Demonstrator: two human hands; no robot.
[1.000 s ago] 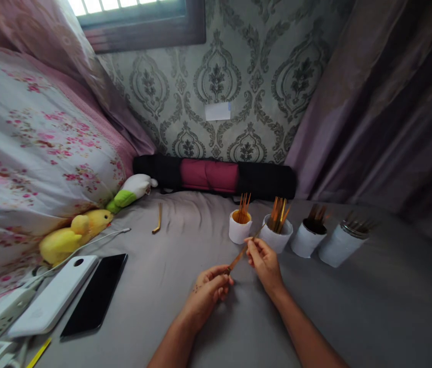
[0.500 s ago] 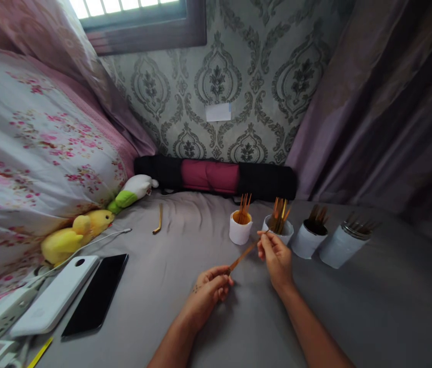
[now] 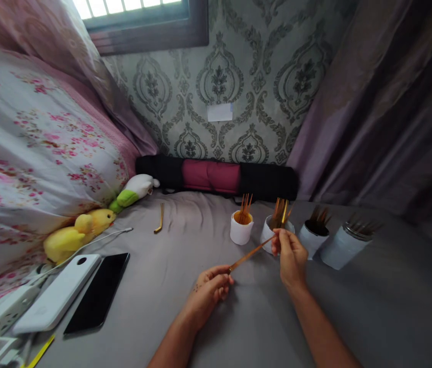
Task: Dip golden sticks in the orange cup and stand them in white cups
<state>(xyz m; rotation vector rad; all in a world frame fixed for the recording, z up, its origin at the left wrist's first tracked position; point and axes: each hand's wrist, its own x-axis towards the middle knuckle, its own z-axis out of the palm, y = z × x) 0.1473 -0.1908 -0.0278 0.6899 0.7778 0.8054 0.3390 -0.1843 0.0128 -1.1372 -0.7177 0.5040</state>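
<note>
head: stick (image 3: pixel 252 253) between hands (image 3: pixel 210 290) (image 3: pixel 291 258), near cup rim (image 3: pixel 267 230)

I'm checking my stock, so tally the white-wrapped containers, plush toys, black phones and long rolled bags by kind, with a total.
White-wrapped containers: 4
Plush toys: 2
Black phone: 1
Long rolled bag: 1
Total: 8

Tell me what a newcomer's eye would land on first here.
A thin brown stick slants between the left grip and right grip, just below centre. Right of centre, four pale cups hold more sticks. A yellow toy chick lies at left.
</note>
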